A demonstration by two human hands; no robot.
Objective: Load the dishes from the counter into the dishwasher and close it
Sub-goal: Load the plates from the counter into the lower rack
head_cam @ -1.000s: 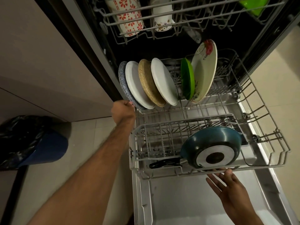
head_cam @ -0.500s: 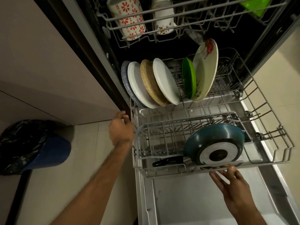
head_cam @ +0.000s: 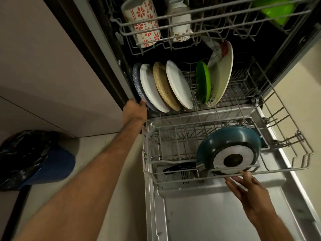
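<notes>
Touching: straight, spread fingers (head_cam: pixel 247 178) of my right hand (head_cam: pixel 250 190), at 5 o'clock, on the front rail of the lower rack (head_cam: pixel 173 173).
Other side: my left hand (head_cam: pixel 134 113) at the rack's 9 o'clock, against the leftmost plate (head_cam: pixel 136 82); fingers hidden, grip unclear.
Front load: the pan (head_cam: pixel 229 145) stands on edge just behind that rail.
Back load: plates (head_cam: pixel 178 86) upright at 12 o'clock, mugs (head_cam: pixel 142 23) above.
Done: loading, seemingly; counter unseen.
Left: slide rack in, lift the door (head_cam: pixel 217 214).
</notes>
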